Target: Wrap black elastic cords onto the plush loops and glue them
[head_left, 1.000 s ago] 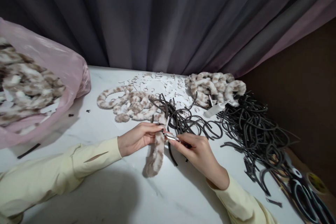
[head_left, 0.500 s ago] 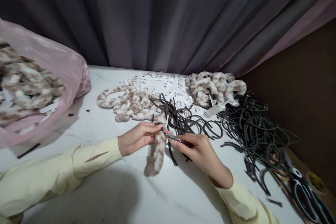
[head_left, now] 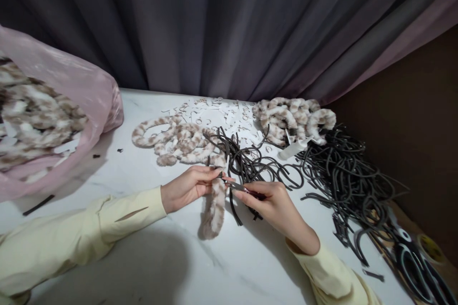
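Note:
My left hand (head_left: 193, 185) pinches the upper end of a furry brown-and-white strip (head_left: 214, 209), which hangs down toward me over the white table. My right hand (head_left: 269, 200) is closed on a small metal tool (head_left: 235, 185), whose tip points left at my left fingertips. Dark bits show at the pinched end, too small to make out. Black cords (head_left: 246, 162) lie just behind my hands, and a heap of furry loops (head_left: 189, 140) is behind my left hand.
A pink bag (head_left: 103, 90) of furry pieces stands left. Paper scraps (head_left: 214, 109) lie at the back, beside more furry loops (head_left: 293, 114) and a white tube (head_left: 293, 148). Right are a black cord pile (head_left: 343, 171), scissors (head_left: 415, 262) and a tape roll (head_left: 430, 249).
My right hand and the metal tool have shifted very slightly. My left hand keeps its pinch on the furry strip in nearly the same place.

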Tool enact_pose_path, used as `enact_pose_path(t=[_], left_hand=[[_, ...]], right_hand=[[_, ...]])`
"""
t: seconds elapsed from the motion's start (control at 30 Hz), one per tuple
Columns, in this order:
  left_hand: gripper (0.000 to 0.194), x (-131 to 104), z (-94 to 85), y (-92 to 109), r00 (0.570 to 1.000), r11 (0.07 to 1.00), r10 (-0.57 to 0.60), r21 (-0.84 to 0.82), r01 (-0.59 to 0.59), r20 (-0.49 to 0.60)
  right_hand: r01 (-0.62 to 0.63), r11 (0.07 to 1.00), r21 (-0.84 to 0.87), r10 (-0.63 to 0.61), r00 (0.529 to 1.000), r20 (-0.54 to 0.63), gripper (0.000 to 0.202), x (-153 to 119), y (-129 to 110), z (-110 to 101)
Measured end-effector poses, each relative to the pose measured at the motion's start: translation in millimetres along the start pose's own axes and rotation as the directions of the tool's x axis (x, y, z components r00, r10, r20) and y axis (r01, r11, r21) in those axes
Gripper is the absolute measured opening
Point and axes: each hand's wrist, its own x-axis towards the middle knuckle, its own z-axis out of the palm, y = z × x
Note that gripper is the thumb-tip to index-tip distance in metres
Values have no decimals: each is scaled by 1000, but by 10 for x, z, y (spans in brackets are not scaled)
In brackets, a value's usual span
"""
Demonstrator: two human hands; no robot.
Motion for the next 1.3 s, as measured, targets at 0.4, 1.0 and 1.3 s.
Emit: enact_pose_path(t=[0.4, 1.0, 1.3], left_hand=[[11, 26, -61, -51, 1000, 1000, 20, -6, -20, -12], [14, -14, -25, -2, 998, 996, -39, 87, 36, 39], [9, -26, -20, -1, 999, 996, 13, 89, -10, -33]], right_hand=[[-10, 999, 38, 11, 1000, -25, 43, 9, 17, 78], [-22, 1000, -16, 21, 997, -70, 46, 32, 76, 78], [30, 998, -53, -33, 999, -43, 45, 38, 124, 8]])
